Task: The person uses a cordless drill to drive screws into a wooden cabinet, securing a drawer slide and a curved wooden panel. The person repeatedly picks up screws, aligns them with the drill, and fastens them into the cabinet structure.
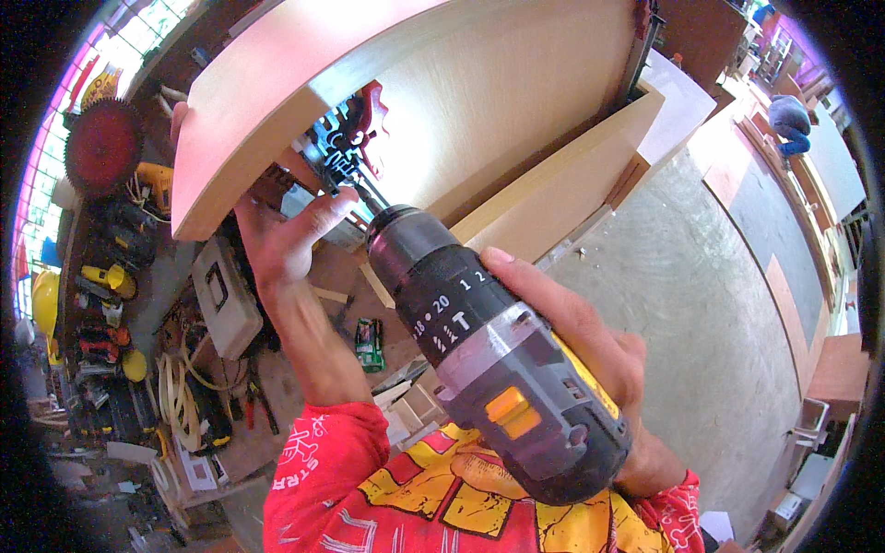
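My right hand [595, 346] is wrapped round a black, grey and yellow cordless drill [502, 373]. The drill points up and away, its chuck close to the inner side of a pale wooden panel [277, 97] with a curved edge. That panel's near left end is held in my left hand [290, 240], with fingers round the outer side and the thumb beside the drill's bit [376, 192]. Bright light falls around the bit, on a dark item with light blue print and a red part [350, 138]. Where the bit's tip touches cannot be made out.
A pale wooden box frame [562, 189] adjoins the panel. On the left are a grey tool case [226, 300], a dark red circular saw blade [103, 147], a yellow hard hat [46, 300] and coiled hose [175, 405]. Another person [790, 120] bends over boards at far right.
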A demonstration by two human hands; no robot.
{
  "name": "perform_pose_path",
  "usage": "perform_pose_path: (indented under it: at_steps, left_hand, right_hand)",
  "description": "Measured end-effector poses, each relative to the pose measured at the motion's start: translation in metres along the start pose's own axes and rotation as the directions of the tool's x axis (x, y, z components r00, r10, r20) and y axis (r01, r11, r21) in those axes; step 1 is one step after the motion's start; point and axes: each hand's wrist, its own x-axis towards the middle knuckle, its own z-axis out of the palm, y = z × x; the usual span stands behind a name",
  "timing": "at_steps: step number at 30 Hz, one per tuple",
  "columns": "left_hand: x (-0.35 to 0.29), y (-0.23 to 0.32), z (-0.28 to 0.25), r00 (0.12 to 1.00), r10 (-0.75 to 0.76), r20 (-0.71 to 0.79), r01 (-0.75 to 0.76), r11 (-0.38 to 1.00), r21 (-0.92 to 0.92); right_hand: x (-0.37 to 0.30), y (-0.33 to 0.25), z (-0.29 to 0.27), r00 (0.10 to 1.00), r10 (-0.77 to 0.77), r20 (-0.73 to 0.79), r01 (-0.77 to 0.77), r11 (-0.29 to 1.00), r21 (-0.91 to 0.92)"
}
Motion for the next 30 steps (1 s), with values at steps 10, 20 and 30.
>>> perform_pose_path:
  at_steps: [10,20,30]
  left_hand:
    - [-0.006,-0.002,0.001,0.984,0.15,0.091,-0.126,0.965,-0.228]
    - [0.007,0.0,0.015,0.989,0.083,-0.126,-0.096,0.99,-0.103]
    - [0.01,-0.021,-0.014,0.996,-0.041,0.077,0.036,0.997,0.073]
  right_hand:
    - [0.001,0.0,-0.005,0.996,0.026,0.081,-0.03,0.998,0.059]
    - [0.005,0.003,-0.008,0.992,-0.051,0.116,0.055,0.998,-0.03]
    - [0.006,0.015,-0.009,0.994,-0.042,0.102,0.034,0.996,0.083]
